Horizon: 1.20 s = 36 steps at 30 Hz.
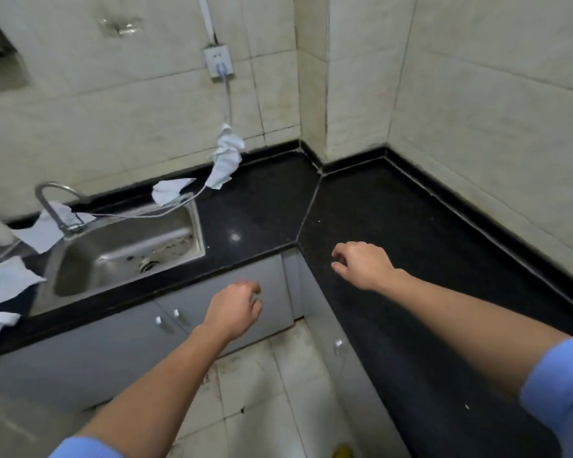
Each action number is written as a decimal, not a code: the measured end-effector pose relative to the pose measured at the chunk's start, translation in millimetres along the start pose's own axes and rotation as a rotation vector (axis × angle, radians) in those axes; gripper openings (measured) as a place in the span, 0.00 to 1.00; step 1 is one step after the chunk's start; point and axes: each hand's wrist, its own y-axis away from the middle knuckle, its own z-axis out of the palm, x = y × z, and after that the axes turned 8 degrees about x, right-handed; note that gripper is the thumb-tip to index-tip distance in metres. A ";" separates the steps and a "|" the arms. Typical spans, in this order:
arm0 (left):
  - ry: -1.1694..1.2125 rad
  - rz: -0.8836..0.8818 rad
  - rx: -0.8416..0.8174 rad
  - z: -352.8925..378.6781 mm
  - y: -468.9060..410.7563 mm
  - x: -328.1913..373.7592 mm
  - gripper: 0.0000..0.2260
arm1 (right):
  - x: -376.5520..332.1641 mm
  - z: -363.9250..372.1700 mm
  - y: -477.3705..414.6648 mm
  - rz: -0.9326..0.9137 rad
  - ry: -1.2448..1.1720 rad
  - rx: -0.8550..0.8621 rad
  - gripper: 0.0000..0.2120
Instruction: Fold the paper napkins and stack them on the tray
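Several white paper napkins lie unfolded around the sink: one crumpled napkin [226, 158] hangs on a cable at the back wall, one napkin [169, 190] rests at the sink's back edge, another [43, 231] lies by the tap, and one [9, 279] sits at the far left. My left hand [234, 309] hovers in front of the cabinet doors, fingers loosely curled, holding nothing. My right hand [361, 262] hovers over the black counter's corner section, fingers apart and empty. No tray is in view.
A steel sink [192, 223] with a curved tap [55, 203] is set in the black L-shaped counter [411, 226]. A cable [227, 94] runs from a wall socket [219, 62] down across the sink. Grey cabinet doors [80, 352] stand below, tiled floor between them.
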 end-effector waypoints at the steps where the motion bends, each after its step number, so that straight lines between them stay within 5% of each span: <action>1: 0.007 -0.027 -0.008 -0.8 -6.5 -8.7 0.14 | -4.4 2.2 -18.3 -0.013 -0.015 -0.011 0.15; 12: 0.002 -0.185 0.011 0.4 -107.5 -144.2 0.08 | -80.1 63.7 -211.2 -0.160 -0.035 -0.129 0.15; 20: 0.049 -0.136 0.034 -14.5 -240.8 -233.6 0.09 | -114.7 74.7 -359.4 -0.060 -0.016 -0.069 0.14; 30: 0.126 -0.160 -0.040 7.5 -338.6 -278.9 0.07 | -113.2 91.9 -517.2 0.058 -0.058 -0.064 0.14; 36: 0.090 -0.265 -0.026 9.4 -362.7 -300.0 0.07 | -112.3 111.0 -640.5 0.048 -0.192 0.008 0.25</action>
